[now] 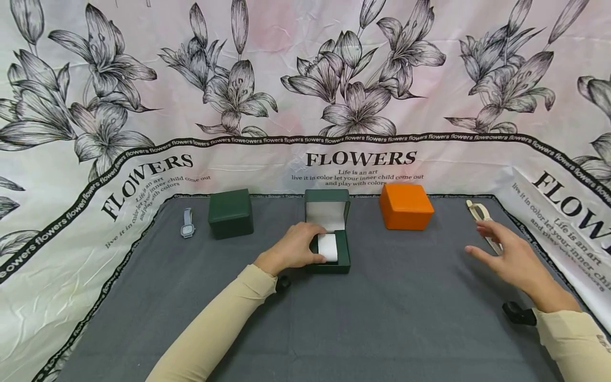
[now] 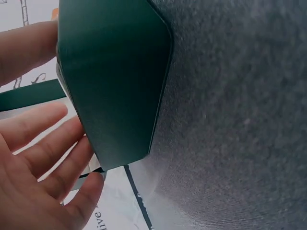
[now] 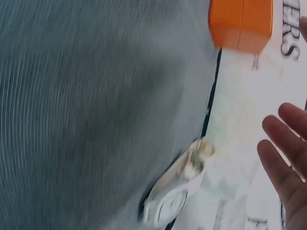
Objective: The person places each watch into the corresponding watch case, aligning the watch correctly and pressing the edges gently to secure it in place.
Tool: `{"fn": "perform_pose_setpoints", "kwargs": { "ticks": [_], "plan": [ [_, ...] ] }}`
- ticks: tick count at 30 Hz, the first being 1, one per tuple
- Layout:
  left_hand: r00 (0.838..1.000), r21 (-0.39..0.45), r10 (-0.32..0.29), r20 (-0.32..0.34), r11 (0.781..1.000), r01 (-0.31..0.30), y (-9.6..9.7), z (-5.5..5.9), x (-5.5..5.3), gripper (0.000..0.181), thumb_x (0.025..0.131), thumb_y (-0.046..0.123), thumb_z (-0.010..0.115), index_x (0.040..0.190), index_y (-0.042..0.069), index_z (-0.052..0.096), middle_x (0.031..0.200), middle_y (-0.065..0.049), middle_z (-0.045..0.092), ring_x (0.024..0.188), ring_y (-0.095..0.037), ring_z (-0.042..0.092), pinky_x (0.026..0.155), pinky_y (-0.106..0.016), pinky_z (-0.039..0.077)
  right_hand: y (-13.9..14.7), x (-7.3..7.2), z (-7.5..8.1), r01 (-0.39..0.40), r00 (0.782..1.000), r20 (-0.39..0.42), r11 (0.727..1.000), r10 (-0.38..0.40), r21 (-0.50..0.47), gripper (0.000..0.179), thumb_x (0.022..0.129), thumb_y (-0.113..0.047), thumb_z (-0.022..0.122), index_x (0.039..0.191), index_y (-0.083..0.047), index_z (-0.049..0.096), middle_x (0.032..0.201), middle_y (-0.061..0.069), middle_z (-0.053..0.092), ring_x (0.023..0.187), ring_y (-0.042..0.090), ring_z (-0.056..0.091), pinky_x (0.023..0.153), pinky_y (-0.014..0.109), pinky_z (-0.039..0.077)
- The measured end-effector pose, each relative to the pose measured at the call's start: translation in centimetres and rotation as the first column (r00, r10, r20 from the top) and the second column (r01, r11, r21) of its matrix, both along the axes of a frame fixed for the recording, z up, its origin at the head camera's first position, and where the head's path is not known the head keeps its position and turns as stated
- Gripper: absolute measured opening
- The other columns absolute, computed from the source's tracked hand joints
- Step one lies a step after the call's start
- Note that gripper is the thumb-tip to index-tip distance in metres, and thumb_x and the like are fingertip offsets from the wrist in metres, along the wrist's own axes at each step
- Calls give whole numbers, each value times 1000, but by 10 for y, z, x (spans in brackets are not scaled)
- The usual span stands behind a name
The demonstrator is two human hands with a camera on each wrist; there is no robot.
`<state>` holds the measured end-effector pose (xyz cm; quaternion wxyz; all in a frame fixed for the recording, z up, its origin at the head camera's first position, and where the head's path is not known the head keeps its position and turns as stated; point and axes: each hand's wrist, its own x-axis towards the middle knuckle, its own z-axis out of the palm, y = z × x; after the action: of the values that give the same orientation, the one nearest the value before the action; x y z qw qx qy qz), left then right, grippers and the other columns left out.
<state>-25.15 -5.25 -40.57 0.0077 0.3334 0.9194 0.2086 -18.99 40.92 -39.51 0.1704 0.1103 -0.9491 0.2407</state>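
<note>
A green watch box (image 1: 326,269) stands with its lid raised at the middle of the table, a white cushion (image 1: 328,248) inside. My left hand (image 1: 297,246) reaches over the box's left side, thumb and forefinger spread at the cushion's near and far edges. In the left wrist view its fingers (image 2: 45,148) are extended and parted beside the green wall (image 2: 112,86). At the right, my right hand (image 1: 517,260) hovers by a cream-strapped watch (image 1: 479,212), fingers apart and holding nothing. That watch (image 3: 175,196) lies below the fingers, blurred, in the right wrist view.
A closed dark green box (image 1: 231,215) and a closed orange box (image 1: 407,208) stand along the back of the grey cloth (image 1: 382,318). A pale blue watch (image 1: 188,224) lies at the left. Behind rises a flower-printed sheet (image 1: 267,170).
</note>
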Motion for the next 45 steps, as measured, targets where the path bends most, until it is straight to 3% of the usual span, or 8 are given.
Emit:
{"fn": "perform_pose_setpoints", "kwargs": {
  "ticks": [4, 13, 24, 28, 32, 36, 45],
  "plan": [
    [1000, -29, 7, -11, 1000, -7, -2, -2, -1, 65, 76, 39, 81, 130, 11, 59, 125, -4, 60, 113, -26, 52, 95, -46, 40, 22, -5, -3, 41, 999, 16, 999, -41, 18, 67, 83, -28, 75, 135, 3, 45, 125, 30, 51, 105, 51, 49, 80, 57, 36],
    [1000, -102, 25, -10, 994, -26, 1, -3, -3, 67, 77, 45, 77, 133, 13, 56, 128, -4, 56, 114, -26, 46, 96, -46, 37, 65, -16, -19, 151, 971, 181, 988, -157, 44, 78, 87, -39, 70, 136, 11, 35, 131, 39, 39, 111, 59, 40, 82, 65, 35],
    [1000, -149, 28, 1, 988, -28, 6, 1, -4, 67, 78, 45, 76, 134, 14, 55, 128, -4, 54, 118, -26, 43, 98, -45, 34, 84, -18, -30, 144, 966, 204, 985, -161, 95, 76, 86, -37, 71, 127, 18, 38, 113, 44, 49, 101, 57, 50, 75, 59, 42],
    [1000, -143, 14, -7, 990, -15, 7, 2, -5, 68, 78, 45, 77, 133, 12, 56, 127, -6, 55, 118, -27, 44, 98, -46, 35, 86, -19, -32, 129, 964, 217, 986, -150, 107, 70, 85, -36, 72, 122, 17, 44, 106, 40, 56, 93, 51, 56, 66, 46, 48],
    [1000, -128, 6, -11, 992, -8, 7, 3, -5, 68, 77, 43, 78, 133, 12, 56, 127, -6, 56, 117, -28, 44, 98, -46, 35, 87, -20, -32, 121, 966, 212, 984, -146, 128, 62, 85, -36, 72, 117, 14, 51, 101, 34, 60, 86, 43, 59, 61, 35, 45],
    [1000, -100, 5, -1, 995, -5, 6, 2, -4, 68, 77, 41, 78, 133, 11, 55, 126, -6, 55, 116, -27, 45, 97, -45, 36, 84, -21, -31, 114, 970, 198, 983, -142, 145, 56, 84, -35, 73, 111, 11, 56, 94, 29, 62, 80, 36, 59, 61, 37, 43],
    [1000, -33, -18, 0, 999, 18, 3, -2, -3, 66, 79, 37, 77, 133, 8, 53, 129, -10, 51, 117, -26, 48, 102, -43, 36, 88, -16, -23, 95, 950, 278, 981, -140, 169, 51, 83, -31, 71, 104, 14, 60, 84, 20, 65, 72, 19, 57, 59, 34, 43]
  ]
}}
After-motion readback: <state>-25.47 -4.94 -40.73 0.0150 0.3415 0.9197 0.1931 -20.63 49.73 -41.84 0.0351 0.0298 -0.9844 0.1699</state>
